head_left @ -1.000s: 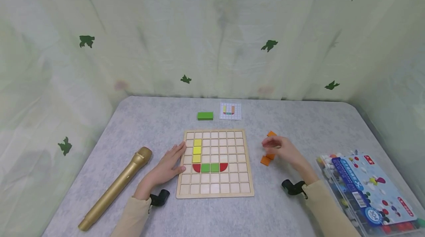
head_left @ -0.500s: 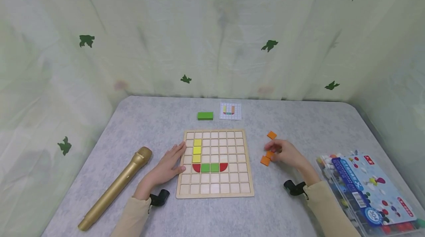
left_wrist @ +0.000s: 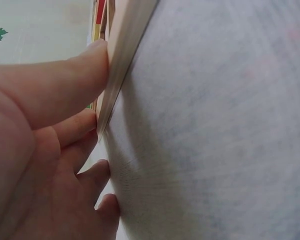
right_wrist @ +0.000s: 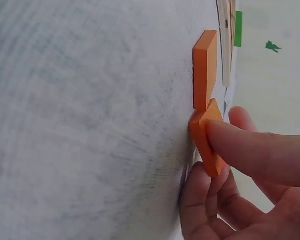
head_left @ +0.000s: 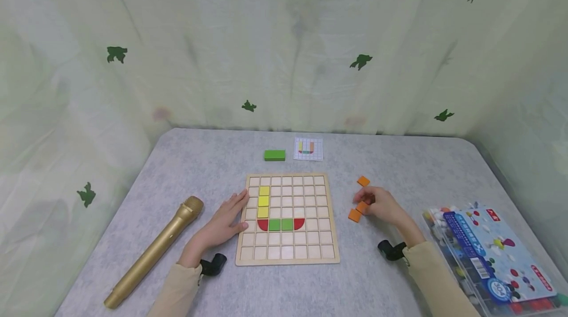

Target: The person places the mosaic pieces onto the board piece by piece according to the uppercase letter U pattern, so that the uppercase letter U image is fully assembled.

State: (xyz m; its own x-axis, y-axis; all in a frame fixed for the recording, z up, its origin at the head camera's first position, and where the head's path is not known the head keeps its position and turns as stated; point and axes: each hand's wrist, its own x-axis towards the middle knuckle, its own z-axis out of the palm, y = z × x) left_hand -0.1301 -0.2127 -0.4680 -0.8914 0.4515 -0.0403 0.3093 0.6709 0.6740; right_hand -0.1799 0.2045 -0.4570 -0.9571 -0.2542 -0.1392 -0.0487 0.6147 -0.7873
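My right hand (head_left: 382, 204) pinches an orange square tile (right_wrist: 211, 150), its thumb on the tile's face and the fingers curled at the far edge. Touching that tile at a corner is another orange tile (head_left: 354, 215), and a third (head_left: 363, 180) lies beyond the fingers. My left hand (head_left: 225, 220) rests along the left edge of a wooden grid board (head_left: 287, 261), fingers extended, thumb against the frame (left_wrist: 121, 45). On the board stand a column of yellow tiles (head_left: 264, 200), a row of green tiles (head_left: 275, 225), and red rounded pieces (head_left: 299, 224) at both ends of that row.
Behind the board lie a green block (head_left: 274, 155) and a small printed card (head_left: 308, 149) with a coloured grid pattern. A gold microphone (head_left: 155, 253) lies at the left. A clear box (head_left: 470, 277) of coloured parts with a blue booklet (head_left: 506, 253) sits at the right.
The right hand has come down onto the orange tiles and now pinches one, uncovering the far tile. The left hand and the board have stayed put.
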